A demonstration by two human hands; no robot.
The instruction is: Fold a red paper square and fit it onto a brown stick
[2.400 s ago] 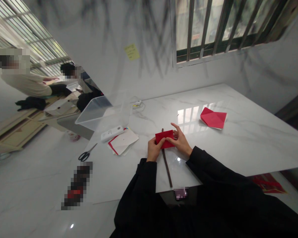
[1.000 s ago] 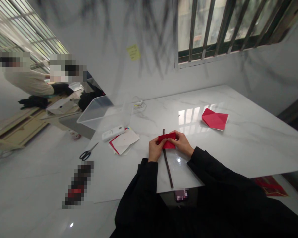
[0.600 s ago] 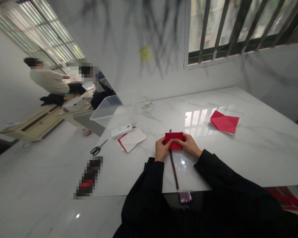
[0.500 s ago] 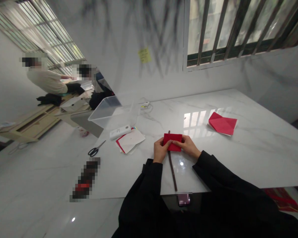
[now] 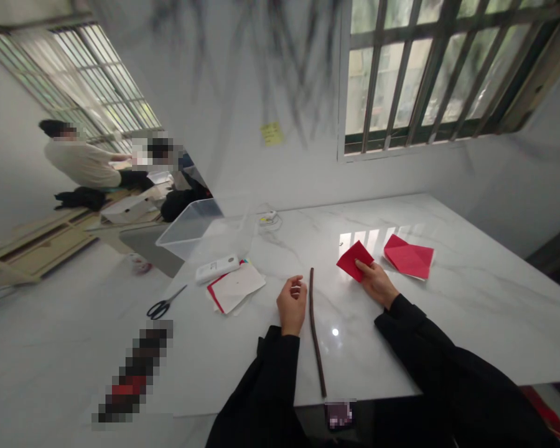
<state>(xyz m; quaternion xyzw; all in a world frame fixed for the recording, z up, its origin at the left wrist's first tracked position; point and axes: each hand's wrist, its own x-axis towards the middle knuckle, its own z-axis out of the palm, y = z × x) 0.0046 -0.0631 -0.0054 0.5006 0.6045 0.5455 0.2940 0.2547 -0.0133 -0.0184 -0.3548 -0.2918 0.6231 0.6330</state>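
Note:
My right hand (image 5: 376, 282) holds a small folded red paper (image 5: 353, 260) by its near corner, just above the white marble table (image 5: 471, 311). Right beside it lies a second folded red paper (image 5: 409, 256), flat on the table. My left hand (image 5: 292, 303) hovers near the table with its fingers loosely curled and nothing in them. A thin dark stick (image 5: 315, 328) lies lengthwise between my two hands, close to the left one.
A stack of white and red sheets (image 5: 236, 288), a white remote-like device (image 5: 216, 269) and scissors (image 5: 163, 303) lie at the left. A clear plastic box (image 5: 200, 228) stands behind them. Two other people sit at a far table (image 5: 37, 242).
Both hands had held the red paper over the stick. Now the left hand has let go, and the right hand has carried the paper rightward, toward the other red paper.

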